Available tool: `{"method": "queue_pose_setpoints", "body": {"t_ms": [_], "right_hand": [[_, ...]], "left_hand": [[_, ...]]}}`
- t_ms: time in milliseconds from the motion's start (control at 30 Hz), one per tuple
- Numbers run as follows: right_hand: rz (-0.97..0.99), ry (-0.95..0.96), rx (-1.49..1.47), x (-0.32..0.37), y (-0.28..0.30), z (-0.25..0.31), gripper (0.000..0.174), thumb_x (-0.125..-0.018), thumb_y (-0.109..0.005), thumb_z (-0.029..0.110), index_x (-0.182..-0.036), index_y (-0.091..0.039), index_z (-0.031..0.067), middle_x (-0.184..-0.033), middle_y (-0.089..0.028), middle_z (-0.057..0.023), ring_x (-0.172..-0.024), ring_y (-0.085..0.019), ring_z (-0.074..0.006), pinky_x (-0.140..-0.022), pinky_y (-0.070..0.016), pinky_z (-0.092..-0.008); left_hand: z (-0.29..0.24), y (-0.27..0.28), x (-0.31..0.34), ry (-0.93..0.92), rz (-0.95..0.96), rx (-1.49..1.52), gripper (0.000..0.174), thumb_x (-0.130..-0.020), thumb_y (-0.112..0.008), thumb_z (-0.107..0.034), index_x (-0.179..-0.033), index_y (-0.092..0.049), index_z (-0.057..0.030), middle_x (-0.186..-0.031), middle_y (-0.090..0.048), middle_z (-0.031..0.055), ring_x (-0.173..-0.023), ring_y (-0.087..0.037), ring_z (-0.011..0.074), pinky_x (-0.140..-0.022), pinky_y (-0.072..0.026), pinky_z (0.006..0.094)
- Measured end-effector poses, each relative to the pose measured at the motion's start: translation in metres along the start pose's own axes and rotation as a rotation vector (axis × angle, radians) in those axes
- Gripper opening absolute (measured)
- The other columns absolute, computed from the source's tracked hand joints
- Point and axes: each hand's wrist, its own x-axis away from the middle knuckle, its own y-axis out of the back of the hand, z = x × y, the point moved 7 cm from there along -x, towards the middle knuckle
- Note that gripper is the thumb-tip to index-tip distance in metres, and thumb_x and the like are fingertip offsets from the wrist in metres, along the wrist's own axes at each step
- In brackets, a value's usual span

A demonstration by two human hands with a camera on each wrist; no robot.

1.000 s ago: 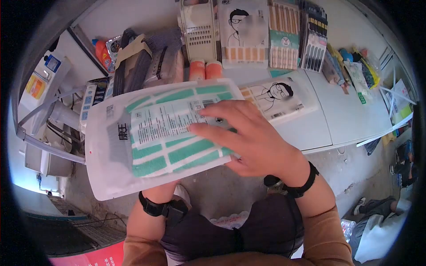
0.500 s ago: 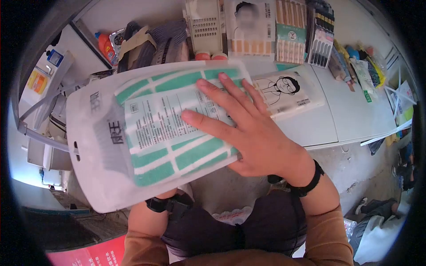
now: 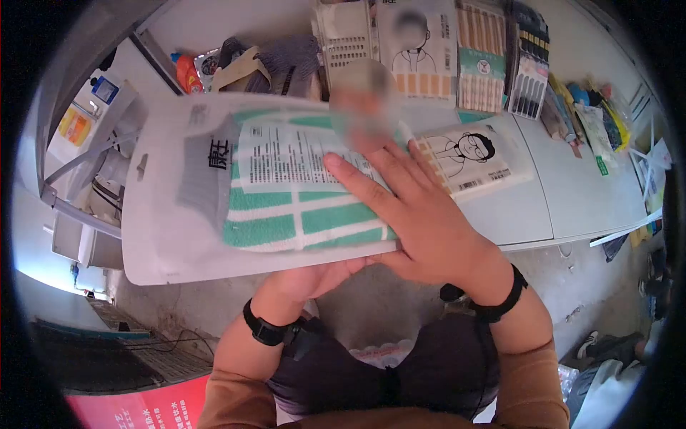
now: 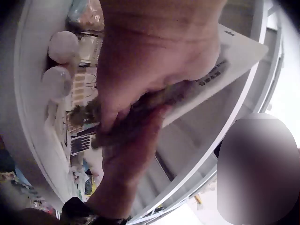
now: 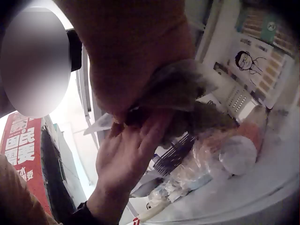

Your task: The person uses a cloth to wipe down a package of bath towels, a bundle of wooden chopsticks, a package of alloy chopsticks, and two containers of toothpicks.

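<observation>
In the head view a flat pack (image 3: 264, 232) of green-and-white striped towel lies across both hands, in a translucent white bag with a printed label and a hanging hole at its left end. My right hand (image 3: 436, 218) holds the right end, fingers spread over the top and thumb at the near edge. From below, my left hand (image 3: 314, 275) supports the near edge, its fingers mostly hidden under the pack. The left wrist view shows the bag (image 4: 236, 51) between both hands. A similar pack with a cartoon figure (image 3: 464, 154) lies on the white table, right beside my right fingers.
On the white table (image 3: 514, 207), more cartoon packs (image 3: 414, 61), a chopstick pack (image 3: 480, 64) and a black-handled utensil pack (image 3: 529, 68) stand along the back wall. Dark striped cloth packs (image 3: 286, 61) and a red bottle (image 3: 188, 74) are at the left. Bagged items (image 3: 593, 118) lie far right.
The pack has levelled, its left end swinging away from my body. My left hand has come into view under the near edge. The right hand stays on the right end.
</observation>
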Motion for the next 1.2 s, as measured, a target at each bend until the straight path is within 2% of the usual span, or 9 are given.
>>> {"method": "queue_pose_setpoints", "body": {"t_ms": [300,367,433,500,567,733,867,1133,1200], "right_hand": [[0.023,-0.112,-0.461,0.008,-0.008,-0.017,0.070,-0.081,-0.062,0.018,-0.142,-0.029,0.0041,-0.122,-0.054,-0.0236,-0.109,-0.055,-0.0413,-0.095,-0.0437,-0.0408],[-0.158,-0.180,-0.671,0.011,0.008,-0.022,0.057,-0.087,-0.058,0.016,-0.136,-0.034,0.0006,-0.111,-0.061,-0.0209,-0.101,-0.060,-0.0359,-0.086,-0.0483,-0.0368],[-0.275,-0.194,-0.742,0.023,0.001,-0.035,0.051,-0.089,-0.057,0.017,-0.134,-0.037,0.0007,-0.111,-0.061,-0.0181,-0.099,-0.061,-0.0309,-0.083,-0.0488,-0.0344],[-0.396,-0.207,-0.809,0.021,0.009,-0.040,0.045,-0.092,-0.055,0.017,-0.131,-0.041,0.0008,-0.112,-0.061,-0.0152,-0.097,-0.062,-0.0260,-0.081,-0.0493,-0.0321],[-0.462,-0.850,-1.225,0.030,-0.006,-0.067,0.037,-0.095,-0.054,0.019,-0.126,-0.046,0.0013,-0.109,-0.061,-0.0084,-0.096,-0.060,-0.0158,-0.081,-0.0488,-0.0276],[-0.346,-0.604,-1.348,0.016,-0.001,-0.047,0.033,-0.095,-0.051,0.014,-0.126,-0.046,0.0011,-0.112,-0.060,-0.0084,-0.098,-0.058,-0.0160,-0.085,-0.0472,-0.0288],[-0.099,-0.056,-0.758,0.006,-0.007,-0.020,0.050,-0.091,-0.051,0.010,-0.136,-0.032,0.0000,-0.109,-0.060,-0.0222,-0.097,-0.062,-0.0335,-0.084,-0.0485,-0.0402],[0.010,-0.179,-0.590,0.009,-0.019,-0.019,0.071,-0.085,-0.058,0.018,-0.142,-0.020,0.0005,-0.110,-0.053,-0.0362,-0.093,-0.059,-0.0475,-0.078,-0.0496,-0.0488],[-0.009,0.207,-0.564,0.003,-0.016,-0.001,0.074,-0.080,-0.065,0.023,-0.140,-0.028,0.0002,-0.129,-0.040,-0.0346,-0.113,-0.049,-0.0455,-0.091,-0.0455,-0.0460]], "left_hand": [[-0.053,0.015,0.000,-0.602,-0.310,-0.123,0.054,-0.099,-0.030,-0.042,-0.140,-0.036,-0.0075,-0.144,-0.038,0.0105,-0.135,-0.031,0.0267,-0.111,-0.0242,0.0438],[-0.045,-0.005,-0.001,-0.369,-0.079,-1.642,0.047,-0.096,-0.043,-0.025,-0.138,-0.039,-0.0043,-0.149,-0.030,0.0143,-0.135,-0.030,0.0300,-0.111,-0.0223,0.0431],[-0.031,0.008,-0.002,-0.214,-0.422,-1.503,0.052,-0.084,-0.061,-0.023,-0.130,-0.048,-0.0035,-0.138,-0.039,0.0214,-0.139,-0.020,0.0424,-0.113,-0.0156,0.0481],[-0.022,-0.021,-0.014,-0.142,0.036,-2.279,0.063,-0.076,-0.066,-0.030,-0.133,-0.048,-0.0103,-0.137,-0.039,0.0218,-0.139,-0.016,0.0453,-0.110,-0.0107,0.0582],[-0.014,-0.041,-0.010,-0.323,0.201,-2.137,0.065,-0.075,-0.066,-0.033,-0.135,-0.047,-0.0138,-0.139,-0.037,0.0217,-0.139,-0.016,0.0452,-0.108,-0.0099,0.0623],[-0.027,-0.046,-0.012,-0.360,-0.092,-2.230,0.073,-0.074,-0.064,-0.038,-0.139,-0.043,-0.0138,-0.133,-0.043,0.0222,-0.136,-0.025,0.0448,-0.107,-0.0179,0.0613],[-0.066,0.016,0.000,-0.293,-0.616,-1.172,0.050,-0.090,-0.052,-0.022,-0.133,-0.044,0.0024,-0.131,-0.047,0.0210,-0.126,-0.040,0.0370,-0.107,-0.0287,0.0387],[-0.015,-0.042,0.008,-0.331,0.011,-1.755,0.049,-0.092,-0.052,-0.017,-0.138,-0.041,-0.0047,-0.144,-0.037,0.0113,-0.131,-0.037,0.0262,-0.112,-0.0239,0.0400],[-0.004,-0.030,0.002,-0.033,-0.054,-0.758,0.056,-0.089,-0.059,-0.019,-0.139,-0.039,-0.0068,-0.142,-0.041,0.0097,-0.127,-0.042,0.0265,-0.110,-0.0279,0.0404]]}}
